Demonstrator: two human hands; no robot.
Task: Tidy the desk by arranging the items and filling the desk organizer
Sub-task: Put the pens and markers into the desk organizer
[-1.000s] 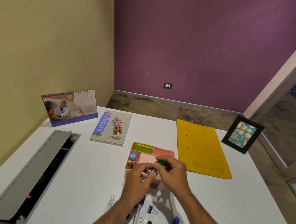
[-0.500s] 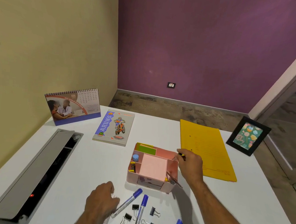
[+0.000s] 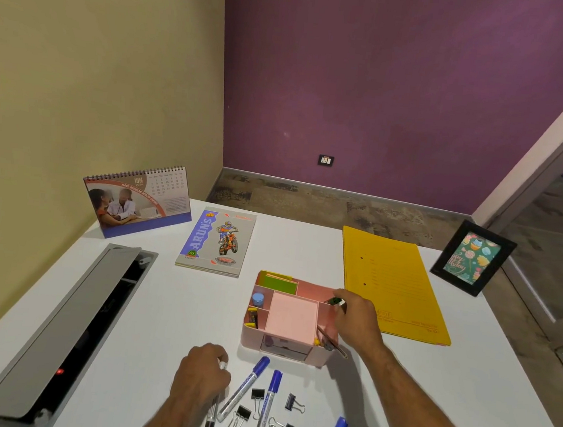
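Right hand (image 3: 355, 320) pinches a green-capped pen (image 3: 335, 301) over the pink organizer (image 3: 292, 321).

Matt white desk (image 3: 167, 309), pink plastic organizer (image 3: 250, 339), yellow paper folder (image 3: 394, 279)

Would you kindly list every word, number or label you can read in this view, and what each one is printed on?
"ARUN'S": notebook cover.
"65": green badge on the same cover.
"JUN": desk calendar.
"HAVE REGULAR HEALTH CHECKS": calendar banner, partly blurred.
Calendar dates, yellow folder print, picture frame script and marker labels: too small or blurred.
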